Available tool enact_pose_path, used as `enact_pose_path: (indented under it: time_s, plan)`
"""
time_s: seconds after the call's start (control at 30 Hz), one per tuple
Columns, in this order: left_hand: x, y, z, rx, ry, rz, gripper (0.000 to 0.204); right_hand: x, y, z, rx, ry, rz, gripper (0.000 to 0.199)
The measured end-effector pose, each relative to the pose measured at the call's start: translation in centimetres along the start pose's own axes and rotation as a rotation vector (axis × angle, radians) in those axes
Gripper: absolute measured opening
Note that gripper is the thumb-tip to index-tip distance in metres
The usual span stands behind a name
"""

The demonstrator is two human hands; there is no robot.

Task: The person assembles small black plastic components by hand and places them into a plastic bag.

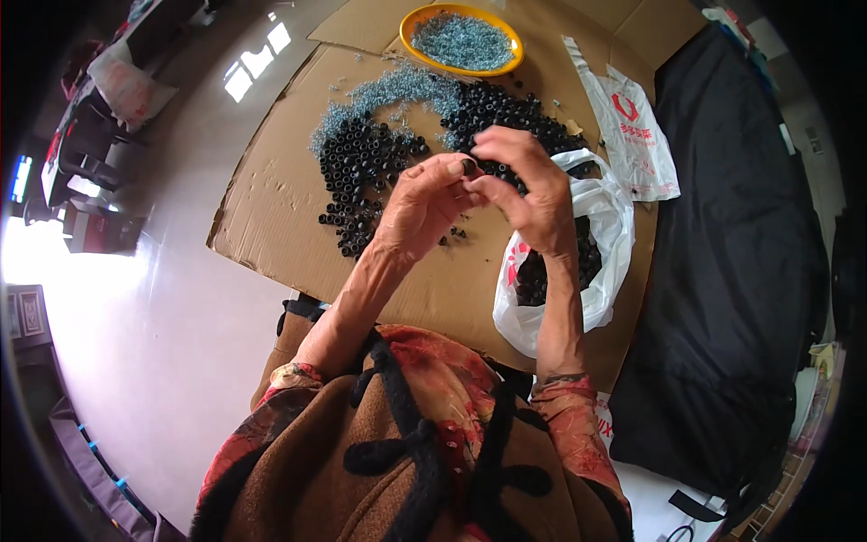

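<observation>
Fingers (442, 170) of the left hand (417, 206) pinch a black cap (469, 167) above the cardboard (271, 163); those of the right hand (539, 194) crowd close (whether clamped, I cannot tell). Best pinch low and lightly, leaving its top clear.

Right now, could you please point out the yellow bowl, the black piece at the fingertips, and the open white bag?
Yellow bowl (405, 34): head view, on its left rim.
Black piece (469, 167): head view, on its visible middle.
Open white bag (619, 230): head view, on its right wall.
</observation>
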State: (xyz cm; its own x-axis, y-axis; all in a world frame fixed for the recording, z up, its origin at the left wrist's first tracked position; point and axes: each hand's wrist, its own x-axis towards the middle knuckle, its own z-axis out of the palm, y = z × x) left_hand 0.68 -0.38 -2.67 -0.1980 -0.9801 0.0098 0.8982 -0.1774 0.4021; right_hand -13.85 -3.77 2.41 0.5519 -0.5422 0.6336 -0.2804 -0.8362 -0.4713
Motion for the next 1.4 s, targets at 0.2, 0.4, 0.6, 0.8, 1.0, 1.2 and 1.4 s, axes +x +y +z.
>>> enact_pose_path:
  time_s: [0.2,0.4,0.6,0.8,1.0,1.2,1.4]
  plan:
    - [0.3,0.8,-2.2,0.118,-0.003,0.080,0.015,-7.8,7.5,4.0,-0.118,-0.056,0.424,0.016]
    - [0.2,0.9,-2.8,0.064,0.028,0.056,0.012,-8.9,7.5,6.1,-0.254,-0.072,0.461,0.010]
    - [0.3,1.4,-3.1,0.111,0.068,0.110,0.012,-9.2,7.6,4.8,-0.159,-0.083,0.484,0.011]
    - [0.1,1.4,-3.4,0.121,0.062,0.127,0.012,-9.5,6.9,6.0,-0.088,-0.156,0.463,0.012]
    - [0.1,1.0,-3.6,0.114,0.042,0.109,0.013,-9.2,6.5,6.6,-0.143,-0.256,0.391,0.014]
    - [-0.2,0.7,-3.3,0.033,-0.032,0.056,0.015,-9.6,6.8,7.3,-0.193,-0.289,0.393,0.012]
    - [-0.7,0.4,-2.8,0.023,-0.108,0.013,0.018,-9.5,6.3,7.2,-0.213,-0.223,0.375,0.013]
